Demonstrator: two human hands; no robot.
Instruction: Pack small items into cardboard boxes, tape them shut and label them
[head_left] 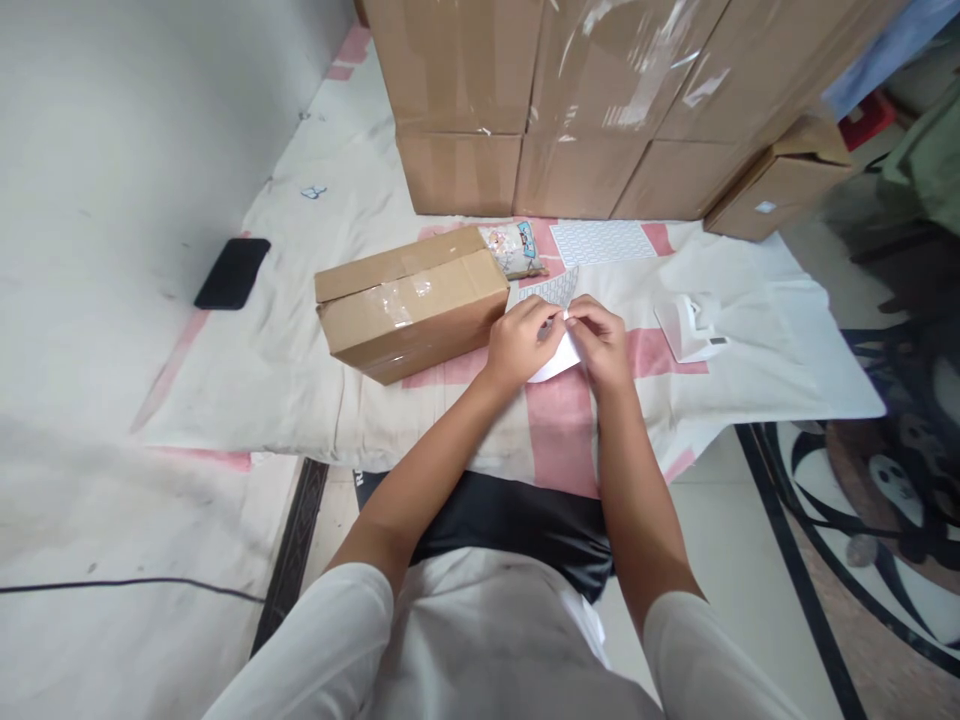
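Paper (556, 364), thin and curled, between hands (517, 342)

A cloth-covered table (300, 400) bears cartons (420, 310) and a packet (514, 250).

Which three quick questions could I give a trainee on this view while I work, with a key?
1. Multiple choice: what do the left hand and right hand hold between them?
A) a brown cardboard box
B) a thin white paper-like sheet
C) a black cable

2. True or false: the small white plastic device is touching the right hand.

3. On which side of the hands is the flat black rectangular object?

Key: 1. B. 2. False; the device sits apart on the white-and-pink cloth, to the right of that hand. 3. The left side.
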